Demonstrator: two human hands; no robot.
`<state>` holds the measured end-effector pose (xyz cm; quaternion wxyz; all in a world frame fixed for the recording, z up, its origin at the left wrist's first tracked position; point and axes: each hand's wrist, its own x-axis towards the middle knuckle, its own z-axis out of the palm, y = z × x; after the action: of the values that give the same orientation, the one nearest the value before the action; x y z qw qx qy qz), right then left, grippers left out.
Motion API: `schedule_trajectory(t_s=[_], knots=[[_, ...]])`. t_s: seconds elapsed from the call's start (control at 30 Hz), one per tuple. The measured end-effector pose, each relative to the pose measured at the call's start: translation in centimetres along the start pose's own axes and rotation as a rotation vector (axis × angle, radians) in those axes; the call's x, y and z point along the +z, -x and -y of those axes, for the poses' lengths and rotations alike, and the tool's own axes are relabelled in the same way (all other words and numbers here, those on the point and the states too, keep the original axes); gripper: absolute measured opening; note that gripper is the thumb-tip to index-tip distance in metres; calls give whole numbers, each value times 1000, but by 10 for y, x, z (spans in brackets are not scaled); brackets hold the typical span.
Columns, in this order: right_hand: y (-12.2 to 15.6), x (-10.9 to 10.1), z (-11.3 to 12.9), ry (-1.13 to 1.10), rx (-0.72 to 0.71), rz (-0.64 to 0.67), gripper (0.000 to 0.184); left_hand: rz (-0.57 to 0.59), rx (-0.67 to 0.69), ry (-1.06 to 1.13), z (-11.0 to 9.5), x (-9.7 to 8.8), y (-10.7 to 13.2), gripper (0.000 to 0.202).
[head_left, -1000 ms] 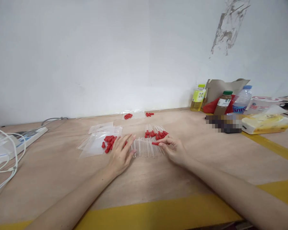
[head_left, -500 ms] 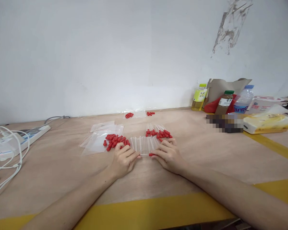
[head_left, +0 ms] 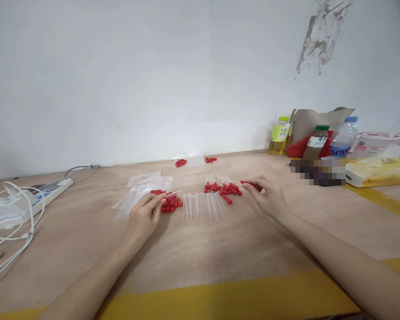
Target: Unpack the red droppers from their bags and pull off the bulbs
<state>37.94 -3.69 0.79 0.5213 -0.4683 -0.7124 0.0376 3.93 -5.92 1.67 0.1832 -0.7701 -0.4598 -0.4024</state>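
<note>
In my left hand (head_left: 146,212) a thin clear glass dropper tube (head_left: 174,193) is pinched between thumb and fingers, pointing right. It is above a pile of red rubber dropper bulbs (head_left: 172,205). My right hand (head_left: 266,195) pinches a single red rubber bulb (head_left: 243,182) at its fingertips, away from the tube. Between the hands lies a row of loose glass tubes (head_left: 200,206), side by side. Behind them are several droppers with red bulbs fitted (head_left: 223,187), their tubes pointing to the wall. One red bulb (head_left: 227,199) lies at the row's right end.
Clear plastic bags (head_left: 136,191) lie left of the bulb pile. Farther back, another bag (head_left: 196,160) has red bulbs by it. A power strip (head_left: 53,195) with white cables is at left. Bottles (head_left: 315,144) and a tissue pack (head_left: 378,172) stand at right.
My hands were close together at the front of the tube row; now they are apart. The left moved back-left with a tube, the right moved back-right with a red bulb.
</note>
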Motion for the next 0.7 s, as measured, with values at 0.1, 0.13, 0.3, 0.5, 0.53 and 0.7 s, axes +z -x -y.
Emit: schedule_trajectory(t_s=[0.1,0.13,0.3,0.5,0.53,0.7], knots=[[-6,2,-12,-21,97,78,26,51,-15,-12,-1,8,-5,27],[-6,4,-15,-6,125,123,26,46,6,-29,-3,12,-5,26],[1,10,-15,-22,207,262,22,36,110,-129,-5,28,-1,21],[4,9,-4,2,158,270,13,113,183,-189,-3,37,4,22],[4,9,-2,-12,167,279,14,123,176,-179,-3,38,4,21],[4,15,-2,-47,205,305,15,181,110,14,-4,41,5,17]])
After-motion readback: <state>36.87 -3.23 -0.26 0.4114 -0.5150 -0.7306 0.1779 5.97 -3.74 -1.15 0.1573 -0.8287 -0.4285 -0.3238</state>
